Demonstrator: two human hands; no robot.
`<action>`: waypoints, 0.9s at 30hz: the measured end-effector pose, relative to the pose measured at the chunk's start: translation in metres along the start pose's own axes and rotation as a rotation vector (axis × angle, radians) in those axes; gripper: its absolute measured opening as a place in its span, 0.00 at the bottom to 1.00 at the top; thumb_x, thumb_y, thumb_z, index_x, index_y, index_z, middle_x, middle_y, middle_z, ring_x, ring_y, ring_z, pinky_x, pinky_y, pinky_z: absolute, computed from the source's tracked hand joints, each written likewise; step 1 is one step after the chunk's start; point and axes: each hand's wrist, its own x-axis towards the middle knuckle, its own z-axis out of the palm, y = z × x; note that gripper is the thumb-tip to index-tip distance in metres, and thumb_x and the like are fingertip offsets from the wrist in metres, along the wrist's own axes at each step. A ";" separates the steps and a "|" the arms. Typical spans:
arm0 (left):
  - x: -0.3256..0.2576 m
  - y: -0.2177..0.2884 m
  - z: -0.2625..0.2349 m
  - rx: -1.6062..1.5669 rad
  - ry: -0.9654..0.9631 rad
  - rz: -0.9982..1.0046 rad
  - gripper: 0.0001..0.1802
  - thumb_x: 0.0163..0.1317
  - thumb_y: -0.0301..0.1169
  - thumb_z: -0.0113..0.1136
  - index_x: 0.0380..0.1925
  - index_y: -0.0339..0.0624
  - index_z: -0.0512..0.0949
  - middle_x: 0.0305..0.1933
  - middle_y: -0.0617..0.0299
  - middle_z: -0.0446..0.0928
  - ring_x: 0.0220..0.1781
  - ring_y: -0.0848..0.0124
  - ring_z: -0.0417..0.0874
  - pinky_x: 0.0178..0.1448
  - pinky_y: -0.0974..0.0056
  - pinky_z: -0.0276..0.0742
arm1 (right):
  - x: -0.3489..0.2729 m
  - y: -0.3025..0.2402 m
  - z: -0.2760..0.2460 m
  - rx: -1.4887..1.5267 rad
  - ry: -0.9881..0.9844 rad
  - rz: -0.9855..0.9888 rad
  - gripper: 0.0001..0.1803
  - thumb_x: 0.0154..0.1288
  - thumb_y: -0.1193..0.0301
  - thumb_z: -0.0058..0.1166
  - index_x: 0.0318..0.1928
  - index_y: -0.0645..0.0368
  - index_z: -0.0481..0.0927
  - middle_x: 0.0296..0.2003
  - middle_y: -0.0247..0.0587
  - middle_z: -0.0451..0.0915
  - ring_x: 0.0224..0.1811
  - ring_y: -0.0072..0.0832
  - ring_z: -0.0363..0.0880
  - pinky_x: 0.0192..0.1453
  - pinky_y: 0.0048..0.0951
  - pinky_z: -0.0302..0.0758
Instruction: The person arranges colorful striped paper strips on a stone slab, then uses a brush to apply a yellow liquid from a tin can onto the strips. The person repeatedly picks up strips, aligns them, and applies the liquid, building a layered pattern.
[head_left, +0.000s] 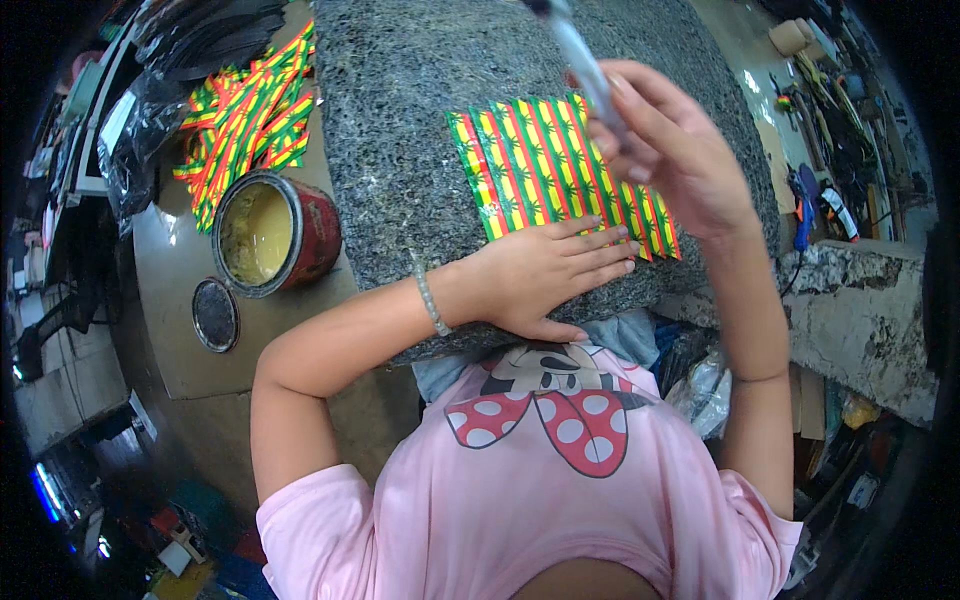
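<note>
Several red, yellow and green strips point(540, 165) with dark leaf-like shapes lie side by side on a grey speckled stone slab point(400, 130). My left hand point(545, 275) rests flat across their near ends, its fingers stretched out and its thumb apart. A beaded bracelet circles that wrist. Raised above the right part of the strips, my right hand point(670, 140) grips a slim, pale tool point(583, 65) with a dark far end. Motion blurs the tool, and its far end runs to the upper edge of view, so its exact kind is unclear. The hand hides some strips.
Left of the slab stand an open dark red can point(318, 230) of yellowish paste, a round dark lid point(215, 314) and a heap of similar strips point(250, 125). Clear plastic bags point(140, 150) lie beyond. A blue-handled tool point(803, 205) lies at the right by a rough ledge point(865, 300).
</note>
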 end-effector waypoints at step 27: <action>0.008 0.007 -0.019 -0.074 -0.050 -0.047 0.47 0.67 0.57 0.55 0.75 0.34 0.58 0.79 0.51 0.59 0.82 0.58 0.58 0.84 0.51 0.49 | -0.034 0.026 -0.045 -1.328 -0.053 -0.179 0.11 0.66 0.63 0.62 0.44 0.52 0.89 0.33 0.41 0.83 0.37 0.42 0.84 0.40 0.42 0.78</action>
